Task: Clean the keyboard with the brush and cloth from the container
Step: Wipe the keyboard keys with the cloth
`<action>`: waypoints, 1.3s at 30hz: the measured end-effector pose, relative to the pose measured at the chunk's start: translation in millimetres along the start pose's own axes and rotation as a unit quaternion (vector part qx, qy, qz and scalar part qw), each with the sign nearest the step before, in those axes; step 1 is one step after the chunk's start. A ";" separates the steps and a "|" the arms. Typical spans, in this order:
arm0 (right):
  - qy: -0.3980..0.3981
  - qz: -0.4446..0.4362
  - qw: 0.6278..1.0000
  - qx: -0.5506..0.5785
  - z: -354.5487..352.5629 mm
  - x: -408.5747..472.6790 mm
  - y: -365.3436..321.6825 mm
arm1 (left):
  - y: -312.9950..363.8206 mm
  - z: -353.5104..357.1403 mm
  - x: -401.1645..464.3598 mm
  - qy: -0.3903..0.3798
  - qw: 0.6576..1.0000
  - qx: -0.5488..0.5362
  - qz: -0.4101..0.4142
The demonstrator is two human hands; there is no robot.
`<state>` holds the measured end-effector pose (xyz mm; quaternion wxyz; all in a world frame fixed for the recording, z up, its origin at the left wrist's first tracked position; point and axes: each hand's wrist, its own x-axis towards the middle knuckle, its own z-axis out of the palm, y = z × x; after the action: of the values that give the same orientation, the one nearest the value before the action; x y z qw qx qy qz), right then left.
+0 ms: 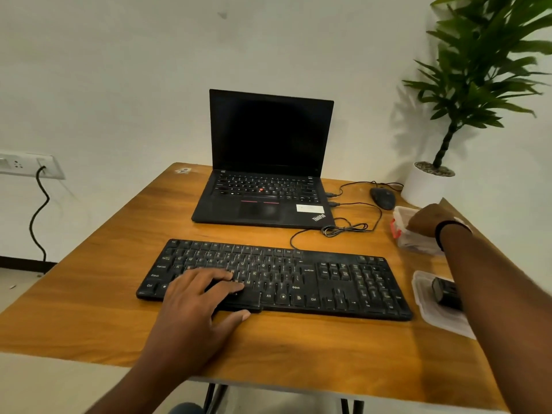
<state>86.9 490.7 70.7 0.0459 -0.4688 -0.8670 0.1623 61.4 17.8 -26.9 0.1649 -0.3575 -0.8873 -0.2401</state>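
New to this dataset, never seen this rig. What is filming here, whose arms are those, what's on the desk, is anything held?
There is no robot. A person wears one wide-angle camera on the head, looking forward and down, so the two arms entering from below are that person's own.

The left hand rests flat on the black keyboard, holding nothing. The right hand reaches into a clear plastic container at the right edge of the wooden table; what its fingers hold, if anything, is hidden.

Nearer the camera on the right lies what looks like the container's lid, with a dark cylindrical object on it that I cannot identify. Behind the keyboard stands an open laptop with a dark screen, and a wired mouse and a potted plant sit to the laptop's right.
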 end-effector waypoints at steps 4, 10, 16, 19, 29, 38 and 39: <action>0.010 0.011 1.000 -0.025 7.6 5.1 -3.2 | -2.0 1.1 -1.4 0.001 1.000 0.005 0.006; 0.024 0.025 0.999 -0.015 13.3 7.4 -2.6 | -1.9 1.2 -1.1 0.001 1.000 0.003 0.009; 0.204 -0.040 0.978 0.005 12.2 -25.1 -6.8 | -1.3 -0.1 -0.4 -0.002 1.000 -0.004 0.005; 0.304 -0.077 0.949 0.037 7.0 -56.8 -25.0 | -0.8 -0.1 -0.6 -0.004 1.000 -0.006 0.001; 0.225 -0.285 0.853 0.375 27.5 -211.1 -128.0 | 0.8 -2.2 0.7 0.019 0.998 -0.059 -0.006; 0.063 -0.327 0.901 0.279 91.3 -240.3 -200.3 | -36.5 -38.5 6.9 0.134 0.974 -0.157 -0.094; 0.067 -0.322 0.901 0.282 92.9 -239.3 -207.8 | -45.8 -42.8 7.9 0.111 0.973 -0.159 -0.122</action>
<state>32.6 164.9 67.9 0.2836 -0.1409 -0.8838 0.3443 28.5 -29.9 -1.9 0.1732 -0.2393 -0.8510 -0.4342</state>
